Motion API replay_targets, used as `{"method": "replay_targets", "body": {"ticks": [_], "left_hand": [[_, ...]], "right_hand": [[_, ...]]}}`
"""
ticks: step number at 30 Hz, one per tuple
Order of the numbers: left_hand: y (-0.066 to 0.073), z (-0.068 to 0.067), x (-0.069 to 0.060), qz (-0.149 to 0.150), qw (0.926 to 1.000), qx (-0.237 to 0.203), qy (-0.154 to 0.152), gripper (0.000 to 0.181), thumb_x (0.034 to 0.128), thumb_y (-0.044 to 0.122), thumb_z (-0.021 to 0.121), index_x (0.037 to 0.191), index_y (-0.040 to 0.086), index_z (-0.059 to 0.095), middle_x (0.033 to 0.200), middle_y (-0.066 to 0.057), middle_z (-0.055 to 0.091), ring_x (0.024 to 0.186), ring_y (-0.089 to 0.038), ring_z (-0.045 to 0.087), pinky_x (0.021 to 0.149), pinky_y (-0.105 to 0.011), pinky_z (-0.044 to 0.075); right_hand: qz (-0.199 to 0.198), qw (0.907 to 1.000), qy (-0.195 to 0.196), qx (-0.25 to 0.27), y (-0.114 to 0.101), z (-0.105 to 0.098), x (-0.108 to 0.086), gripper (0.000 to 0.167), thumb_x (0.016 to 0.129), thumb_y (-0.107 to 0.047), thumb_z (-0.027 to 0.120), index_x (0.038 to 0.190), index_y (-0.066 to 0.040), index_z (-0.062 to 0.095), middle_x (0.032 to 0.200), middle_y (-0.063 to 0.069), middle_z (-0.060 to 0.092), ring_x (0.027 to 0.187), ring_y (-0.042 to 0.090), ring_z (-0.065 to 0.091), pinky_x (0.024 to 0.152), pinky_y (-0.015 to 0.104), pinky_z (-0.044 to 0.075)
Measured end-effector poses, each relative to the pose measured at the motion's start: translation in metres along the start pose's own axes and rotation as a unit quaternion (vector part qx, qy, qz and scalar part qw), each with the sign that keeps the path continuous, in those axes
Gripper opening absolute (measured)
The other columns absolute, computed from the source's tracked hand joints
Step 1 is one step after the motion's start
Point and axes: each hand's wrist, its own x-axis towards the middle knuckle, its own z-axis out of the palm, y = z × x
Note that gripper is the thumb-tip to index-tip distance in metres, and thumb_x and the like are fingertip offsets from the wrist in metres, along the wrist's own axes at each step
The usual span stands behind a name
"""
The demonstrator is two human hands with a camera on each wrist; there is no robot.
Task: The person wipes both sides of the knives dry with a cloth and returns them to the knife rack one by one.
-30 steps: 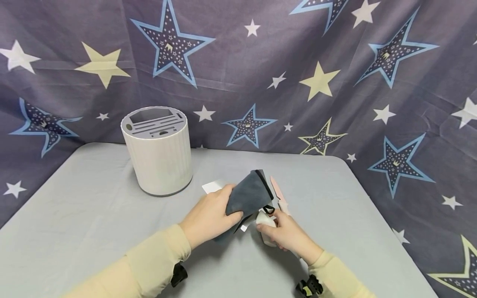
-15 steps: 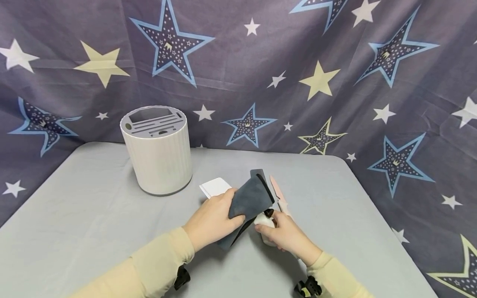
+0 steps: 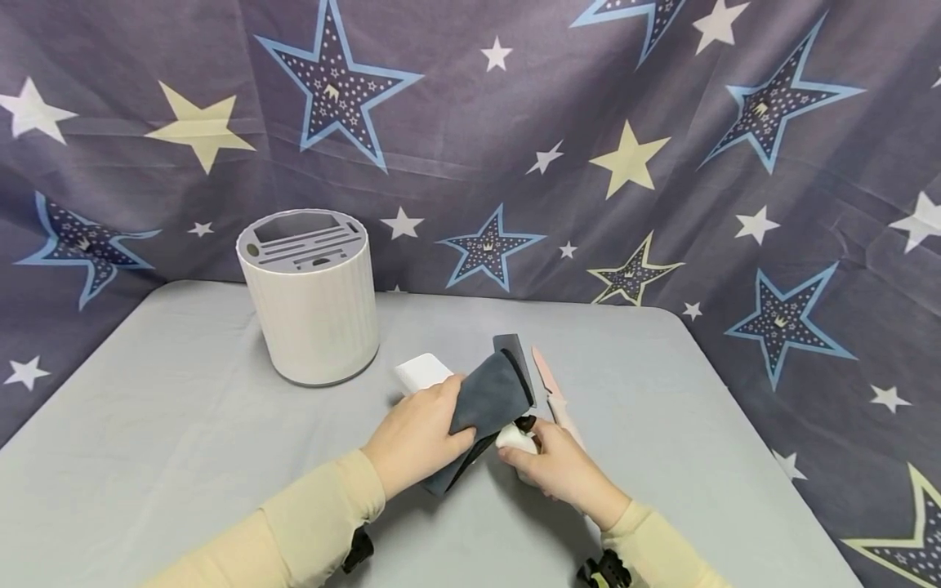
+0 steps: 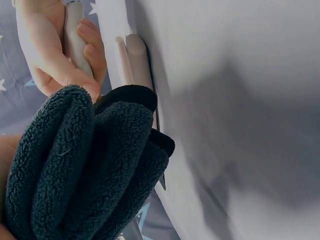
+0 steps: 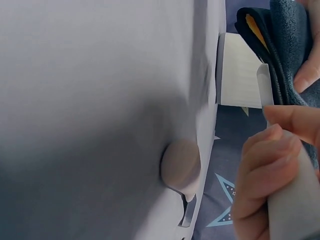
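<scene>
- Clamping left fingers (image 3: 443, 394) on folded dark towel (image 3: 491, 400), mid-bench (image 3: 647, 392).
- Clamping right fingers (image 5: 262, 172) around white handle (image 3: 517, 440), just right of towel.
- Noting pink-bladed knife (image 3: 560, 409) lying right, white holder (image 3: 316, 327) standing far left.

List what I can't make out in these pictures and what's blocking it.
Head view: whether the white flat piece joins the white handle; the cloth and left hand cover the stretch between.
Head view: how the left hand grips beneath the cloth, which hides it.
Head view: the slotted container's inner bottom, hidden by its walls.
Right wrist view: the white handle's near end, cut off by the bottom edge.
</scene>
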Motion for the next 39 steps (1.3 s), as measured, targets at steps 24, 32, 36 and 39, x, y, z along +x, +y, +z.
{"method": "replay_targets", "body": {"ticks": [24,32,36,39], "left_hand": [[-0.007,-0.001,-0.002,-0.008,0.9994,0.032,0.005,0.051,0.0809,0.021,0.077,0.122,-0.002,0.057,0.106,-0.015,0.071,0.091,-0.027,0.069,0.075,-0.044,0.055],[-0.013,-0.003,-0.002,-0.021,0.9992,0.034,0.007,0.050,0.0812,0.021,0.076,0.122,-0.001,0.056,0.106,-0.013,0.070,0.090,-0.026,0.068,0.075,-0.045,0.054],[-0.013,-0.004,-0.002,-0.023,0.9992,0.034,0.004,0.049,0.0808,0.021,0.076,0.121,0.000,0.057,0.105,-0.013,0.070,0.089,-0.027,0.068,0.074,-0.045,0.054],[-0.014,-0.004,-0.002,-0.026,0.9991,0.034,0.004,0.050,0.0810,0.021,0.076,0.122,0.000,0.057,0.105,-0.013,0.070,0.088,-0.027,0.068,0.074,-0.046,0.054]], "right_hand": [[-0.002,0.9998,-0.011,0.017,0.005,0.002,-0.001,0.031,0.089,-0.023,0.071,0.102,0.002,0.058,0.063,0.001,0.056,0.042,0.009,0.042,0.038,0.022,0.036],[-0.010,0.9997,-0.013,0.020,0.007,0.002,-0.002,0.028,0.088,-0.021,0.071,0.101,0.000,0.058,0.059,-0.001,0.053,0.039,0.006,0.039,0.037,0.021,0.033],[-0.014,0.9996,-0.016,0.021,0.007,0.001,-0.003,0.028,0.088,-0.020,0.071,0.100,0.000,0.057,0.059,-0.001,0.052,0.039,0.005,0.039,0.036,0.021,0.033],[-0.012,0.9995,-0.017,0.023,0.006,0.001,-0.003,0.027,0.088,-0.020,0.071,0.100,0.000,0.057,0.059,-0.001,0.052,0.039,0.005,0.039,0.037,0.021,0.033]]}}
